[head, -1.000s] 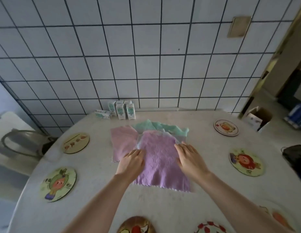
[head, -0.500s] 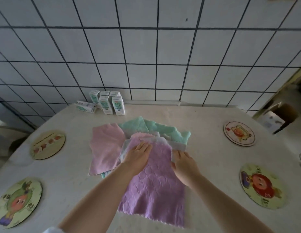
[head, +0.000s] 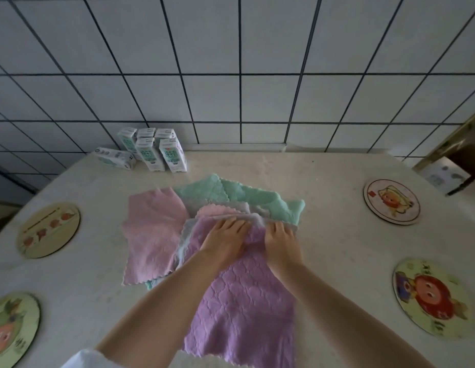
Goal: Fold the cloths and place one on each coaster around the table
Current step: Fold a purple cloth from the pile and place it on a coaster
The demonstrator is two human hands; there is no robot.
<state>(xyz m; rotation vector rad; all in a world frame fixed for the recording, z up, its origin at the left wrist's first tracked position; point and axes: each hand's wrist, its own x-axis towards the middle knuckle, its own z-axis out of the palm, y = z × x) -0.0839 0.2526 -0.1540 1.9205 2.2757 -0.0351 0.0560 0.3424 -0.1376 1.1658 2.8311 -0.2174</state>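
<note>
A purple cloth (head: 244, 309) lies spread on the table (head: 337, 248) in front of me, on top of a heap of cloths. My left hand (head: 225, 240) rests flat on its far part, fingers straight and reaching the far edge. Beside it, my right hand (head: 281, 240) has its fingers curled over that same far edge, and the fabric bunches between the two hands. A pink cloth (head: 154, 235) lies to the left, a green cloth (head: 247, 197) behind, a grey one (head: 255, 208) between them. Round picture coasters sit at the far left (head: 49, 229), near left (head: 10, 330), far right (head: 391, 201) and near right (head: 432, 296), all bare.
Several small milk cartons (head: 156, 152) stand at the back left of the table against the tiled wall, one lying on its side. A cardboard box (head: 443, 173) is off the table's far right corner.
Both hands have slid away from me along the purple cloth to its far edge and come closer together. The camera has tilted down and moved nearer.
</note>
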